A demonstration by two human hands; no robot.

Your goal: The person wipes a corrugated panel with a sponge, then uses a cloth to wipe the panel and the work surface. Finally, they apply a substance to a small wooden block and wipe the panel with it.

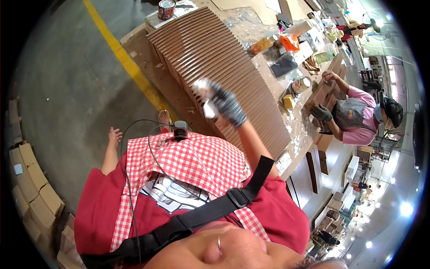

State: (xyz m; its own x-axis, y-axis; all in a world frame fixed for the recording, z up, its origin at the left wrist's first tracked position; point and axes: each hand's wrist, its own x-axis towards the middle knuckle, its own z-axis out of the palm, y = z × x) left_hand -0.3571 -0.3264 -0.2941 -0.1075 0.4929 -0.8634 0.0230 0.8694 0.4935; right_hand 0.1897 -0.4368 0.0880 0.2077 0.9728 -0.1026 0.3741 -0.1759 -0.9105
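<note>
My right hand [227, 107] wears a dark grey glove and is closed around a crumpled white rag [203, 86]. It holds the rag against the near-left side of a brown ridged wooden panel [251, 85]. Narrow parallel ribs run across the panel's surface, and some catch the light with a wet-looking shine. Stacked layers seem to show under its left edge. My left hand [115, 136] is bare, hangs out over the floor with fingers apart, and touches nothing.
The worktable [293, 150] carries a paint can [166, 9], an amber bottle [263, 45], an open tin [301, 84] and a yellow sponge-like block [288, 102]. Across it a co-worker [358, 114] handles wooden boards. A cable [127, 179] hangs along my apron. Cardboard boxes [33, 179] stand left.
</note>
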